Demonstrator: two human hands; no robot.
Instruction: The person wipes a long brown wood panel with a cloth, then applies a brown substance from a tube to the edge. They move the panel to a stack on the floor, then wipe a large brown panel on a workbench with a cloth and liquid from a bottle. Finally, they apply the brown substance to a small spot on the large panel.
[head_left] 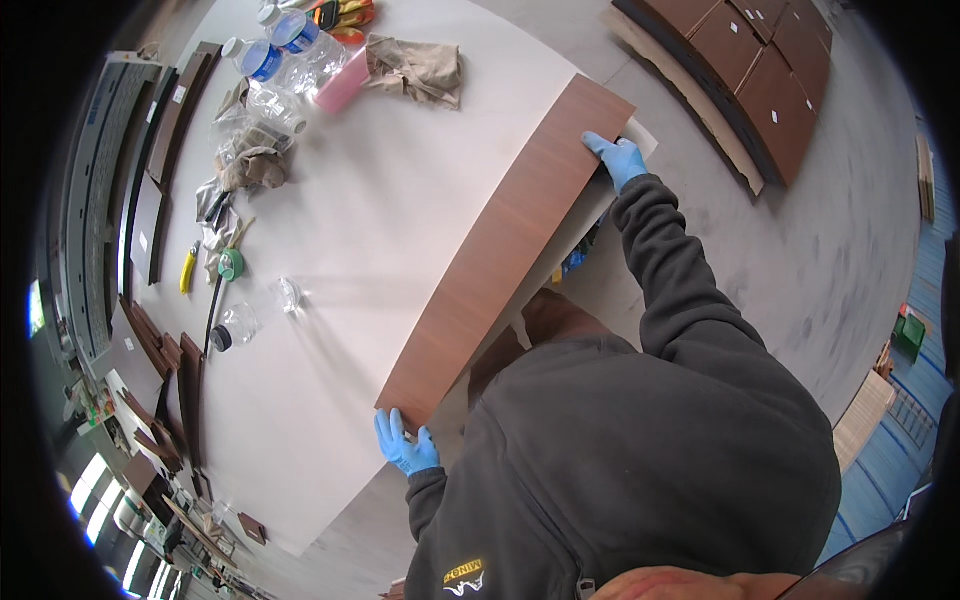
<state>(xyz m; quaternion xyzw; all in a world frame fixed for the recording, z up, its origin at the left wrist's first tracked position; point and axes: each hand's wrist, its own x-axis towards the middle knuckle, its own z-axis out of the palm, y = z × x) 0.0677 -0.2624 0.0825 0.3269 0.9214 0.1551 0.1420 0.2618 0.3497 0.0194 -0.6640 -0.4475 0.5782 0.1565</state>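
Note:
A long, flat brown wood-grain board [505, 245] lies slantwise along the near edge of the white table [340, 230]. My right hand [617, 160], in a light blue glove, grips its far right end, with the thumb on the top face and the other fingers mostly hidden at the edge. At the near left end, my left hand [407, 447], also gloved in blue, holds the board's corner, its fingertips against the end edge. The board's underside is out of sight.
Plastic bottles [262, 62], crumpled rags [415, 70], a yellow utility knife [189, 267] and a green tape roll [231, 264] lie on the table. One bottle [240, 325] lies nearer. Brown strips [188, 400] stand along the left. Stacked brown panels [750, 70] rest at the upper right.

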